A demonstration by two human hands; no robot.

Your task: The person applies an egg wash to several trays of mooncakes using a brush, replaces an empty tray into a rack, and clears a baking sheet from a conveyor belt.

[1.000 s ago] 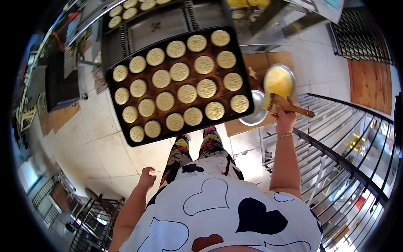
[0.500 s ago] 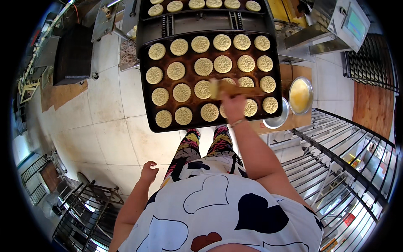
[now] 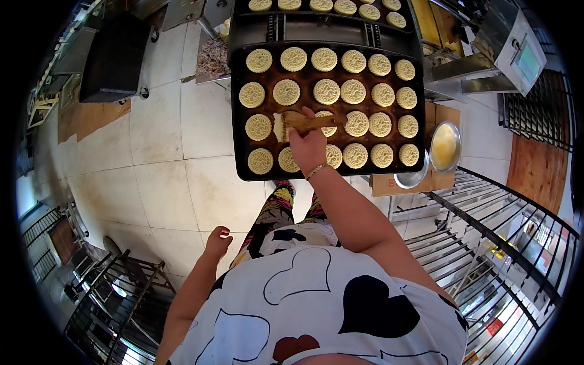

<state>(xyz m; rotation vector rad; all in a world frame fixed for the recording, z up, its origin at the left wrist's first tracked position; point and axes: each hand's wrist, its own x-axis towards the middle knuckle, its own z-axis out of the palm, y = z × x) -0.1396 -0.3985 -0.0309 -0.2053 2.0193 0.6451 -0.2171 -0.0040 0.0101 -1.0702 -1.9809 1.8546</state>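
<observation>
A dark baking tray [image 3: 240, 79] carries rows of round, pale, stamped pastries [image 3: 286, 92]. Over its third row from the back, my right hand [image 3: 308, 146] grips a flat brush [image 3: 315, 121] with a wooden handle and pale bristles. The bristles are over the second pastry from the left in that row and hide most of it; the handle lies across the third. Whether they touch the pastry I cannot tell. Away from the tray, at my left side, my left hand [image 3: 218, 242] hangs with nothing in it, its fingers loosely bent and apart.
Behind the tray runs a chain conveyor [image 3: 271, 29], with another tray of pastries [image 3: 320, 5] farther back. To the right, a metal bowl of yellow liquid [image 3: 446, 146] stands on cardboard beside a second metal bowl [image 3: 413, 177]. A black barred rack [image 3: 480, 219] is at my right.
My right hand has moved the brush leftward along the third row, from the third pastry to the second. The whole view has shifted, so the tray appears farther right. My left hand still hangs.
</observation>
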